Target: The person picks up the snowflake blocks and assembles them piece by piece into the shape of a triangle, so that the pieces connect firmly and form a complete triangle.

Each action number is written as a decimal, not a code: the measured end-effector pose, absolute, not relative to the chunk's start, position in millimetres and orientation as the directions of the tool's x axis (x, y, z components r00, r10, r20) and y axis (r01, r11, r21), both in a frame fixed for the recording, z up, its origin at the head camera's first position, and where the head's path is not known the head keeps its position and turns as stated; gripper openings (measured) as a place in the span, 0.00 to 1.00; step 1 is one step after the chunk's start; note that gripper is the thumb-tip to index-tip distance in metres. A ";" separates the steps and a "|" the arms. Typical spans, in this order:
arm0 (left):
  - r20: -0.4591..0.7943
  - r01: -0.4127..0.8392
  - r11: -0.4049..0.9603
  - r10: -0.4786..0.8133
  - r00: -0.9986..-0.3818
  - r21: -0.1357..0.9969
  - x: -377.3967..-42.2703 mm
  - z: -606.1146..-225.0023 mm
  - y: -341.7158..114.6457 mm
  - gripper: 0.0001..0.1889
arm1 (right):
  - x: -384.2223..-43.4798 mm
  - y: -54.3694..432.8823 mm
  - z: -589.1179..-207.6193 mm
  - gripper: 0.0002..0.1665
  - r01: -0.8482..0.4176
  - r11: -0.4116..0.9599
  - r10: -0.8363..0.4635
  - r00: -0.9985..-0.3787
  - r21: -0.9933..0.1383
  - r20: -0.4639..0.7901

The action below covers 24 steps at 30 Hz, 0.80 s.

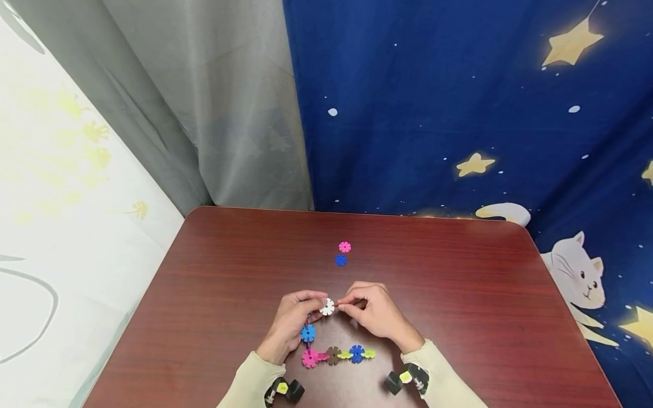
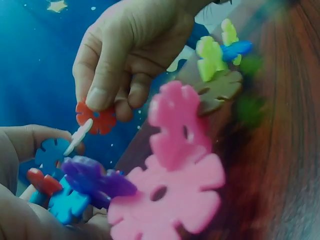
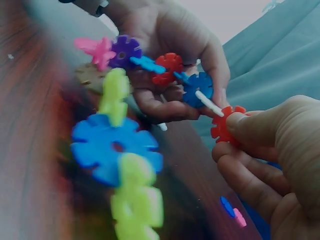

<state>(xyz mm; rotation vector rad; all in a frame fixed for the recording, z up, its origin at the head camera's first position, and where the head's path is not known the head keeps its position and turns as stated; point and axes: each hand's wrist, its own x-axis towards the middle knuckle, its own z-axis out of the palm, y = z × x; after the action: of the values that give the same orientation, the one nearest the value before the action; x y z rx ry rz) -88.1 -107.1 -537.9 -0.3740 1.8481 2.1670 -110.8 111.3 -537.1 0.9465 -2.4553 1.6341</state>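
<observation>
My left hand (image 1: 287, 324) holds the upper end of a chain of slotted plastic snowflake discs, its fingers about a blue disc (image 3: 198, 90) and a red disc (image 3: 170, 65). A white disc (image 1: 327, 307) sticks out from that blue disc. Between thumb and fingers, my right hand (image 1: 376, 310) pinches an orange-red disc (image 2: 102, 121), whose edge meets the white one; how deep the slots engage I cannot tell. Below the hands the chain runs through light blue (image 1: 308, 332), purple (image 3: 125, 51), pink (image 1: 309, 358), brown (image 1: 334, 356), yellow-green and dark blue (image 1: 356, 354) discs.
Two loose discs, one pink (image 1: 344, 247) and one blue (image 1: 340, 260), lie on the reddish-brown table (image 1: 245, 255) beyond the hands. Curtains (image 1: 388, 113) hang behind the far edge. Each wrist wears a black camera mount.
</observation>
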 end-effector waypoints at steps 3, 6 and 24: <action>-0.366 -0.366 -0.173 0.031 -0.930 0.914 -87.5 -537.3 -104.9 0.17 | -108.8 110.1 -540.0 0.03 -0.516 0.251 -0.432 -0.817 -0.819 0.382; -0.359 -0.358 -0.192 0.029 -0.933 0.914 -87.2 -538.0 -102.0 0.18 | -107.2 108.3 -543.3 0.03 -0.530 0.260 -0.412 -0.817 -0.807 0.404; -0.350 -0.365 -0.054 0.189 -0.918 0.929 -92.6 -534.4 -104.8 0.16 | -111.9 114.0 -544.0 0.02 -0.469 0.214 -0.406 -0.841 -0.857 0.358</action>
<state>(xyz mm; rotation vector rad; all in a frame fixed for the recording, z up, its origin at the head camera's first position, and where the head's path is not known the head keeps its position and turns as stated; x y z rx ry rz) -92.6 -104.8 -534.4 -0.1876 1.8541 2.0300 -111.9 114.0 -544.0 0.8663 -2.4035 1.7300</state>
